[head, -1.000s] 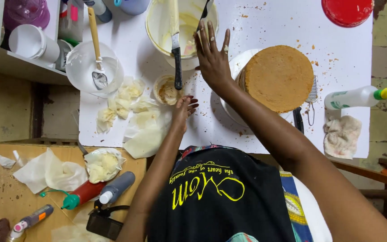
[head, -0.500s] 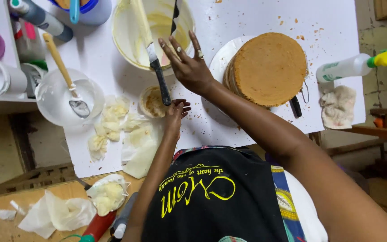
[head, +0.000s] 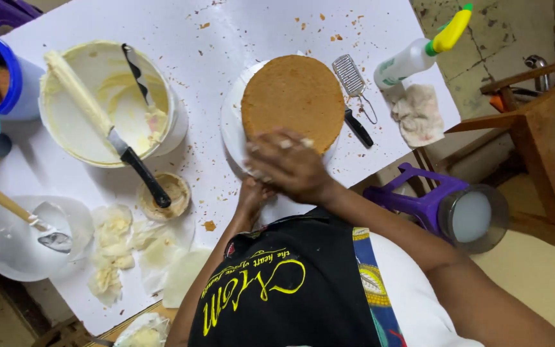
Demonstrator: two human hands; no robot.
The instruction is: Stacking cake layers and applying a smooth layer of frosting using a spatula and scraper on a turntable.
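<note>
Round brown sponge cake point(head: 292, 99), matte crumb, on white board point(head: 231, 122); right hand point(head: 288, 164) flat, fingers spread, on cake edge; left hand point(head: 252, 196) at board rim, grip unclear; metal grater point(head: 350, 75) beside

Black apron with looping yellow script over a white garment; a colourful patterned strap; both arms bare.

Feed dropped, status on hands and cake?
Right hand on cake near edge. Left hand at white board rim. Grater beside, apart.

Golden-brown cake point(head: 293, 99) on white board point(head: 232, 122); black-and-white striped spatula point(head: 137, 74).
</note>
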